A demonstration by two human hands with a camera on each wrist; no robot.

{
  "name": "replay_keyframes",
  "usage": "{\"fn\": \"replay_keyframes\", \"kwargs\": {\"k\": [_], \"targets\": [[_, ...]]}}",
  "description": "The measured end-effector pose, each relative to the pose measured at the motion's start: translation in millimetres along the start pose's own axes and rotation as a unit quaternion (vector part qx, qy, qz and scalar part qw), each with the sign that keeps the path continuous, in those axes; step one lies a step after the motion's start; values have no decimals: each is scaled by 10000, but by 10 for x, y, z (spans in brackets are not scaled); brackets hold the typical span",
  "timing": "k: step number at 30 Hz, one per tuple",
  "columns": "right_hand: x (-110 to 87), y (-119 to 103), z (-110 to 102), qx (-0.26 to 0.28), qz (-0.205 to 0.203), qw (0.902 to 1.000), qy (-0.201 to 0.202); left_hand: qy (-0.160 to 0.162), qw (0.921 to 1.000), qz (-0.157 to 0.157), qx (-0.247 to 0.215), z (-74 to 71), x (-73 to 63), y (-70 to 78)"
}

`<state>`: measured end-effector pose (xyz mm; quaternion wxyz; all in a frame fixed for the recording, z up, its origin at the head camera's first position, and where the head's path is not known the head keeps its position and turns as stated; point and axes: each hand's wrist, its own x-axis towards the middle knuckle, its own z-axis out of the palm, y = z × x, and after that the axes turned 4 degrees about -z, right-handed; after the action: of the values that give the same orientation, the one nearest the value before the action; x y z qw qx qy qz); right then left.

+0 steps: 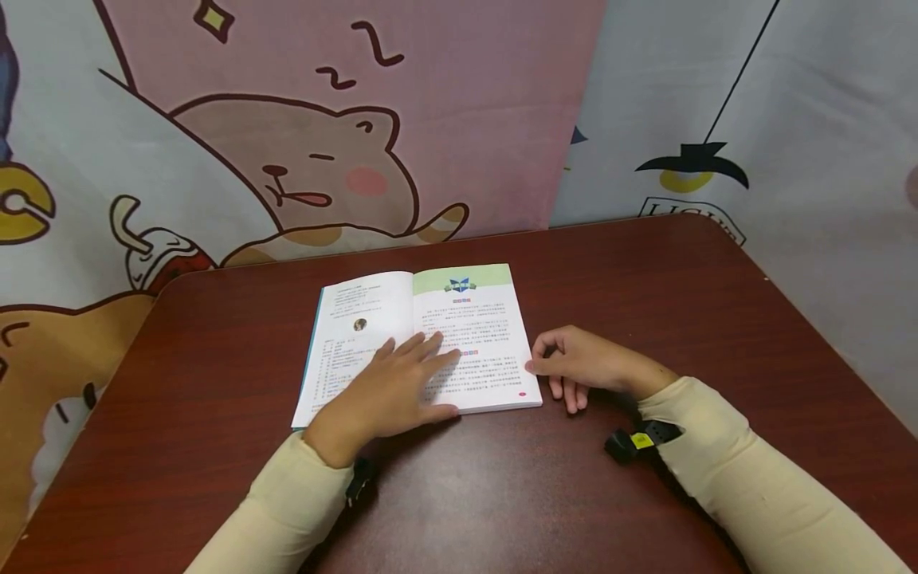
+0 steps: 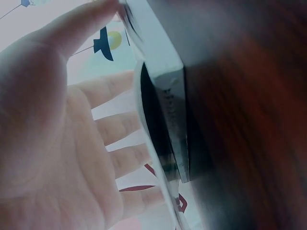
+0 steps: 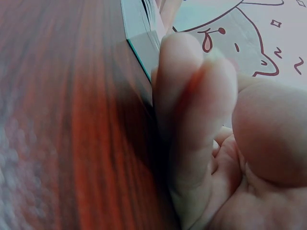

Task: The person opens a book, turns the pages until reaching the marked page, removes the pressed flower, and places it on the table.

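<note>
An open book (image 1: 476,319) with printed pages lies on the table, its right page headed by a green band. My left hand (image 1: 398,383) rests across the lower middle of the book, fingers spread over the pages and thumb by the bottom edge. In the left wrist view the palm (image 2: 62,143) faces the book's edge (image 2: 168,91), where a page side curves up. At the right page's outer edge, my right hand (image 1: 584,363) pinches the page edge between thumb and index finger. Its other fingers hang loosely curled beside the book; in the right wrist view these fingers (image 3: 201,110) hide the pinch.
The dark red-brown wooden table (image 1: 538,494) extends around the book on all sides. Behind it hangs a cloth backdrop (image 1: 488,119) with cartoon drawings. Black straps with devices sit on both wrists, the right wrist device (image 1: 638,441) showing a yellow label.
</note>
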<state>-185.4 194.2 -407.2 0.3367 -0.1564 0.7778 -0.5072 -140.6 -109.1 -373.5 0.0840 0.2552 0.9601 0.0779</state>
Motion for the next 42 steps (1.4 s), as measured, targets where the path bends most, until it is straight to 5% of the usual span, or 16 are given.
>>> {"fn": "replay_keyframes", "kwargs": {"k": [42], "targets": [[14, 6, 1, 420, 229, 9988, -47, -257, 9996, 34, -79, -22, -14, -28]]}}
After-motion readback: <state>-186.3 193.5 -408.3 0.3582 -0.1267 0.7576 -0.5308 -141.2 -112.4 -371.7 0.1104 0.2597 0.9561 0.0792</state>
